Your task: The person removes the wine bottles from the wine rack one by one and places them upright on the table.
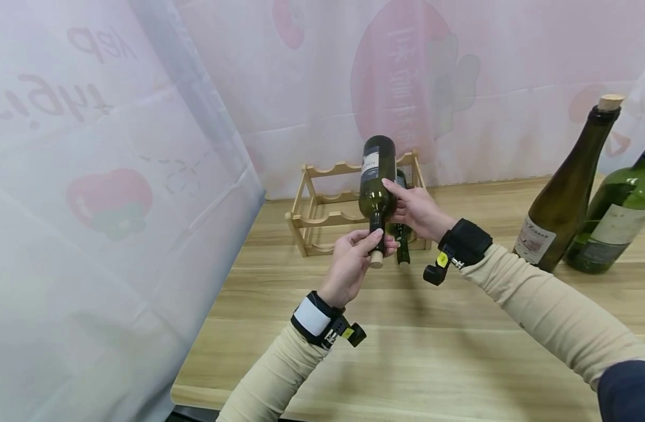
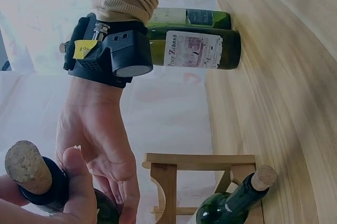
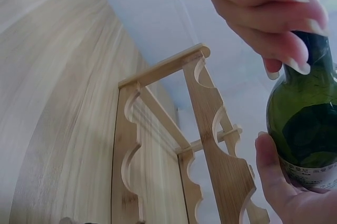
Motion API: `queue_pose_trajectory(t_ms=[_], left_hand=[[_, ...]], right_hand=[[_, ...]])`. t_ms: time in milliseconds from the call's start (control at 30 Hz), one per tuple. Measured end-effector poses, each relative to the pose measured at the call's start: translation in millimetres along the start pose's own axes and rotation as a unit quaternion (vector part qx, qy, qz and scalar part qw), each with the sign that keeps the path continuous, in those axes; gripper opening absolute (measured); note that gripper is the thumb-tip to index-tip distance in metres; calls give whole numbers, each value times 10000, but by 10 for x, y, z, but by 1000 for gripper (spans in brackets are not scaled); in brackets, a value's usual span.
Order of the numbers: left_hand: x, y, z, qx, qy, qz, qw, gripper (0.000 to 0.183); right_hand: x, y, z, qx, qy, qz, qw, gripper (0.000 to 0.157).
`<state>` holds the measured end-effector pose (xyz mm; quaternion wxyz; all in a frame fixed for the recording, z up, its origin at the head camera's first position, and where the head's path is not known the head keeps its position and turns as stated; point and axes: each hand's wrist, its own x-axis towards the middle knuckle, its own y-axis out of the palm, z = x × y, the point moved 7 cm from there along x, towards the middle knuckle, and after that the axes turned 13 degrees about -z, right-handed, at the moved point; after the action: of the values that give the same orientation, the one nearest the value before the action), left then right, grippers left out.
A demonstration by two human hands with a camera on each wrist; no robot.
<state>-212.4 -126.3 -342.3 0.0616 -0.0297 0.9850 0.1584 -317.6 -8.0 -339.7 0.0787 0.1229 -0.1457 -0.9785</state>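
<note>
A dark green wine bottle (image 1: 378,190) is tilted over the wooden wine rack (image 1: 327,220), its corked neck toward me. My left hand (image 1: 348,258) grips the neck just above the cork (image 2: 29,166). My right hand (image 1: 419,211) holds the bottle's body from the right side, thumb along the glass. In the right wrist view the left fingers (image 3: 279,23) wrap the neck while the right thumb (image 3: 271,174) lies against the shoulder. Another corked green bottle (image 1: 403,249) lies in the rack's lower tier, on the right, partly hidden behind the right hand.
A tall brown-green bottle (image 1: 562,193) with a cork and a wider green bottle (image 1: 617,220) stand at the right of the wooden table (image 1: 280,328). A printed white curtain (image 1: 311,82) hangs behind the rack and along the left table edge.
</note>
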Motion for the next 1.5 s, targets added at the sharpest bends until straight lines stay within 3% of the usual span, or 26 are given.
queue_pose_trajectory(t_ms=[733,1100,1333,1500], left_hand=[[21,132,10,23,-4,154,9999,26],[18,196,1,1,55,263,9996,24],[15,231,-15,35,90,257,9996,23],[4,252,-2,68,40,238,9997,24]], right_hand=[[-100,-141,93,261,-175,54,9995,67],[-121,-198,128,370,-201,-54,9991,50],[-133,-226,144,269,-241,-44,9993,67],[-154,-248,141,185,-234,-58,9995,71]])
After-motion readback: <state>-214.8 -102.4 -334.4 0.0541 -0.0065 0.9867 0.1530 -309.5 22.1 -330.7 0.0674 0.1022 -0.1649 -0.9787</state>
